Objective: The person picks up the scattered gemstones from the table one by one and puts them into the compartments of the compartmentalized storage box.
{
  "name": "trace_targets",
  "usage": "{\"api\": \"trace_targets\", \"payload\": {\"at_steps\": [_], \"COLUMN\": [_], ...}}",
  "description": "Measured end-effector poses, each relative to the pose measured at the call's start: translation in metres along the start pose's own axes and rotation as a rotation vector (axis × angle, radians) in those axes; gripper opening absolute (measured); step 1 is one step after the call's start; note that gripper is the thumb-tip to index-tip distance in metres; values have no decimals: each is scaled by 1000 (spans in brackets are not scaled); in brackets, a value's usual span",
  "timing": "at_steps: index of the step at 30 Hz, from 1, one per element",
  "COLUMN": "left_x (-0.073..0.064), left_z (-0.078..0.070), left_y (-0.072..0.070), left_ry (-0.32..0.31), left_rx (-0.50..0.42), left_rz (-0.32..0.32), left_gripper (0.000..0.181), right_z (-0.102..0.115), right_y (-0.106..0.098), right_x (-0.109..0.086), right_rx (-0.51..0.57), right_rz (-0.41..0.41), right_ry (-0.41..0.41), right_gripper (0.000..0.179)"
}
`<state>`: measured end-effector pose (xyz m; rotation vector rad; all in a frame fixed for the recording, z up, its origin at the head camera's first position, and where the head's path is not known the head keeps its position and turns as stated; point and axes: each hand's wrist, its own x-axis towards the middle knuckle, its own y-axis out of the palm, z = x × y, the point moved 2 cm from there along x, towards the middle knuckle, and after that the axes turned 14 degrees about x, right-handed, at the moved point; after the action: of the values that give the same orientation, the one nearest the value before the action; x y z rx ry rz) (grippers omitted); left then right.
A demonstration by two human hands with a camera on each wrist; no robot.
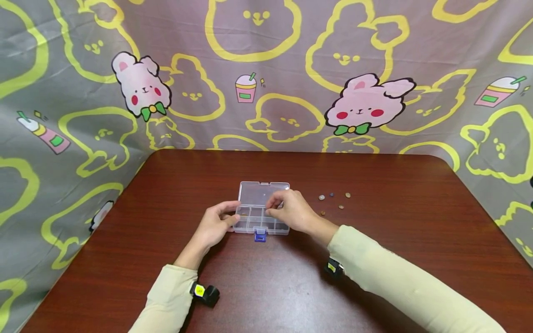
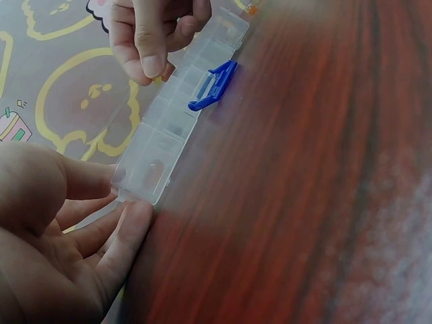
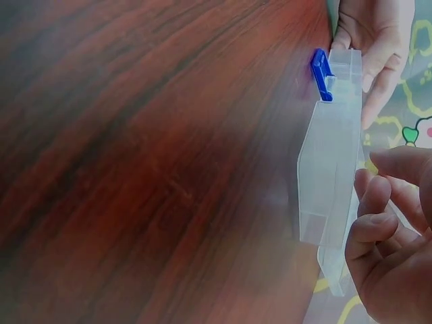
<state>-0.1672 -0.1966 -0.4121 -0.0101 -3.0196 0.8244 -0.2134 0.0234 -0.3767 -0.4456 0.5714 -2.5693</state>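
A clear plastic compartment box lies on the table with its lid folded back and a blue latch at the front. My left hand grips the box's left end, thumb at the near rim. Over the middle compartments, my right hand has thumb and forefinger together. Between those fingertips, the right wrist view shows a small yellowish stone, mostly hidden. Something small and yellowish shows in a left compartment. Several small stones lie right of the box, among them a white stone and a blue stone.
A dark reddish-brown table carries everything. Behind and beside it hangs a patterned curtain. Nearest my right wrist lies an orange-brown stone, with two tan stones farther right.
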Motion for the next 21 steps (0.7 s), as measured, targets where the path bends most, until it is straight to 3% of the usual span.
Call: {"api": "trace_targets", "payload": {"at_steps": [11,21], "left_x": [0,-1], "left_z": [0,0], "left_y": [1,0], "left_ry": [6,4], "left_rx": [-6,-3], "left_rz": [5,0], "left_gripper": [37,37], "right_z": [0,-11], "right_y": [-3,-28], "right_x": [-2,-18], "right_rx": [-5,36], "right_rz": [-3,-42], "right_ry": [-1,18], "right_gripper": [7,5]}}
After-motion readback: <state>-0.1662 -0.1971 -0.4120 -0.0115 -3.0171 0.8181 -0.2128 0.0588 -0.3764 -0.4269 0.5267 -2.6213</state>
